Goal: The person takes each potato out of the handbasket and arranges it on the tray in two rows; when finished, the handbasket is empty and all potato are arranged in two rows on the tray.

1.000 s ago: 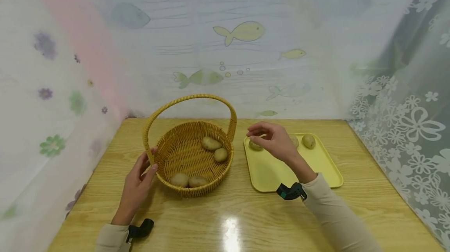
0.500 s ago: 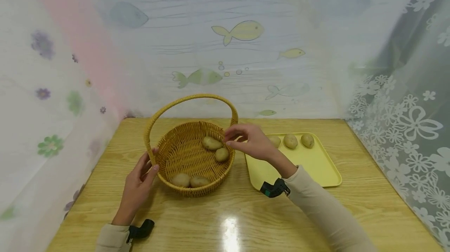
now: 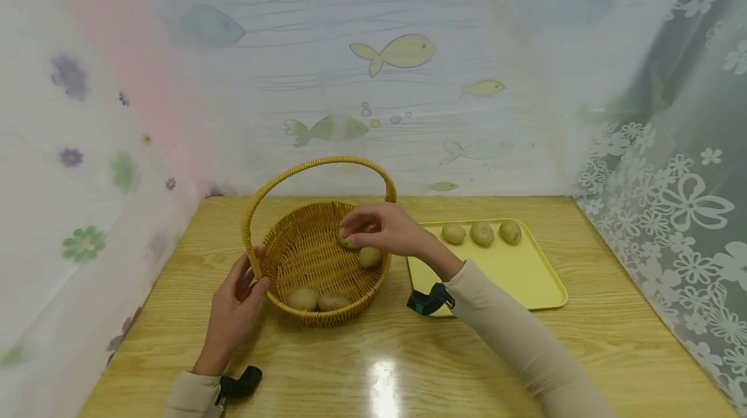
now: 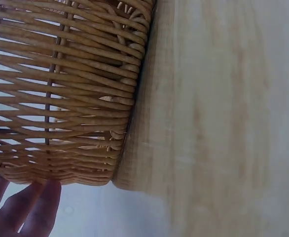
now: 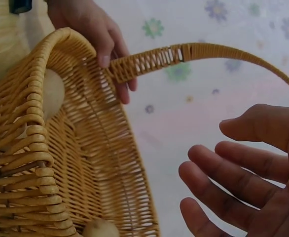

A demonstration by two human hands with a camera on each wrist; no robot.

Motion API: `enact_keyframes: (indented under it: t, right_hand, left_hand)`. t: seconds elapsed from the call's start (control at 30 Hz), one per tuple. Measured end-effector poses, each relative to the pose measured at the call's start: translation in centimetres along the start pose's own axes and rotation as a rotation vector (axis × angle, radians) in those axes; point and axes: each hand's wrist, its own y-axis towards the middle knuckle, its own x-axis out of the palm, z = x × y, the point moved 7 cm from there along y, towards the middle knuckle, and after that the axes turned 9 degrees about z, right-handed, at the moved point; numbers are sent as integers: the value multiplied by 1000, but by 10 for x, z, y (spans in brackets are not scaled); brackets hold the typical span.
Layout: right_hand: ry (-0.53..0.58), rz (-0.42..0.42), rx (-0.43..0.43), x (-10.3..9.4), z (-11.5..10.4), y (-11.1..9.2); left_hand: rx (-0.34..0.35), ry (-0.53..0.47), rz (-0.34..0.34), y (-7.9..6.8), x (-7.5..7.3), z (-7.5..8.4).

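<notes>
A round wicker basket (image 3: 312, 259) with a tall arched handle (image 3: 318, 162) holds several potatoes. Two, including one potato (image 3: 302, 299), lie at the near wall, and a small potato (image 3: 370, 257) rests at the right. My left hand (image 3: 230, 314) grips the basket at the handle's left base, thumb inside the rim in the right wrist view. My right hand (image 3: 385, 230) hovers over the basket's right side and partly hides another potato (image 3: 344, 236) there. In the right wrist view, the right hand (image 5: 248, 182) has relaxed, spread fingers with nothing between them.
A yellow tray (image 3: 496, 275) lies right of the basket; a potato (image 3: 453, 233) and two others sit along its far edge. My right forearm covers the tray's left part. Printed curtains (image 3: 397, 100) bound the wooden table (image 3: 327, 366) at back and sides.
My right hand has moved left from above the tray to over the basket. Potatoes on the tray that it covered now show. My left hand stays on the basket.
</notes>
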Motion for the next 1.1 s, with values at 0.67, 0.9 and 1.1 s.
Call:
enact_keyframes:
  t: [0.67,0.9,1.1]
  right_hand:
    - [37,-131,54,49,15,34]
    - [155,-289,47,75,14,44]
    - [327,-441,74,96,22,52]
  left_hand:
    - [12,81,1,0,0,3]
    - [14,82,5,0,-1,3]
    - [14,78,14,0,-2,1]
